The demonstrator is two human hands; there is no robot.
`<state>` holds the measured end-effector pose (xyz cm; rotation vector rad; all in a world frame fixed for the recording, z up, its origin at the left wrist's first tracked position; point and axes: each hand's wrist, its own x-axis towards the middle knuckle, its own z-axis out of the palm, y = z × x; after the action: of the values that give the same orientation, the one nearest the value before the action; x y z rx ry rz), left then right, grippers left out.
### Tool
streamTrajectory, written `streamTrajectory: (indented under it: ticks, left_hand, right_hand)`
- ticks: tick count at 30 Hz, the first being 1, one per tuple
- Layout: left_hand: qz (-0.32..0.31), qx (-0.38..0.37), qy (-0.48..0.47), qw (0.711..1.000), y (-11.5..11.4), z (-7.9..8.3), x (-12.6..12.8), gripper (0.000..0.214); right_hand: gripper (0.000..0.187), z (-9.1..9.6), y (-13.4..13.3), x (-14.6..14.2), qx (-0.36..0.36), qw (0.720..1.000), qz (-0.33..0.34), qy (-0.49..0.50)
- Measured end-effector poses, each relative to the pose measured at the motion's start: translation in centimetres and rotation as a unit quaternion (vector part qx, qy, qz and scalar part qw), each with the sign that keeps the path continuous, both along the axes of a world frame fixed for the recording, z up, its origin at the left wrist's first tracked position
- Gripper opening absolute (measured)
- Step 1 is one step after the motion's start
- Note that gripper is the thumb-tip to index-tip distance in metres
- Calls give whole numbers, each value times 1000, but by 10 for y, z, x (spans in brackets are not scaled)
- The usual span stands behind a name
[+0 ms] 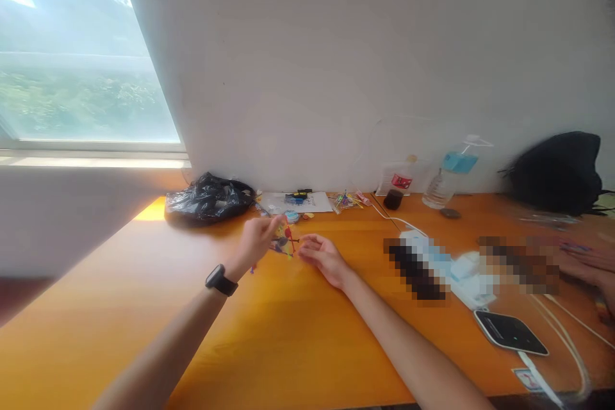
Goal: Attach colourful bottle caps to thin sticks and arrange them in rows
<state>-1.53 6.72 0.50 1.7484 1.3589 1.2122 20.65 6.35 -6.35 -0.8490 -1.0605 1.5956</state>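
Observation:
My left hand [259, 238], with a dark watch on the wrist, is closed on a small assembly of thin coloured plastic pieces [290, 234], held just above the table. Red, yellow, blue and green parts show in it, and a short dark stick juts out to the right. What kind of thing it is I cannot make out. Beside that stick, my right hand [325, 259] is loosely curled, thumb and fingers apart. Its fingertips are very near the assembly; whether they touch it I cannot tell.
Along the wall lie a black plastic bag [209, 200], a white paper sheet [319, 202] with dark items, and small coloured pieces [346, 200]. A cola bottle [398, 192], a large water bottle [439, 188], a power strip [461, 282] and a black-screened device [510, 332] stand right. Another person's hand [589, 256] shows there.

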Motion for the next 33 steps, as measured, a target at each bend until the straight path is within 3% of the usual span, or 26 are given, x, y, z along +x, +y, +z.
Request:
streamTrajectory:
  ticks: [5, 11, 19, 22, 24, 26, 29, 33]
  left_hand:
    - [47, 9, -1, 999, 4, -13, -3, 63]
    - [73, -38, -15, 996, -3, -27, 0, 61]
    - [103, 51, 43, 992, -2, -15, -5, 61]
    - [111, 69, 54, 990, -2, -11, -5, 62]
    - [112, 73, 61, 989, -4, -10, -2, 62]
    - [112, 81, 73, 988, -7, -11, 2, 62]
    - [114, 94, 100, 984, -13, -13, 9, 61]
    - [113, 119, 118, 979, -19, -14, 14, 59]
  right_hand:
    - [40, -1, 3, -1, 9, 997, -57, 47]
    - [38, -7, 2, -8, 28, 996, -76, -25]
    - [27, -14, 10, -1, 7, 989, -140, -55]
    - [25, -13, 11, 0, -11, 992, -114, -54]
    - [28, -15, 10, -4, 16, 989, -115, -87]
    - [32, -19, 8, -9, 84, 966, -174, -171]
    - [34, -22, 5, -12, 174, 903, -268, -287]
    - [34, -17, 3, -8, 208, 871, -290, -338]
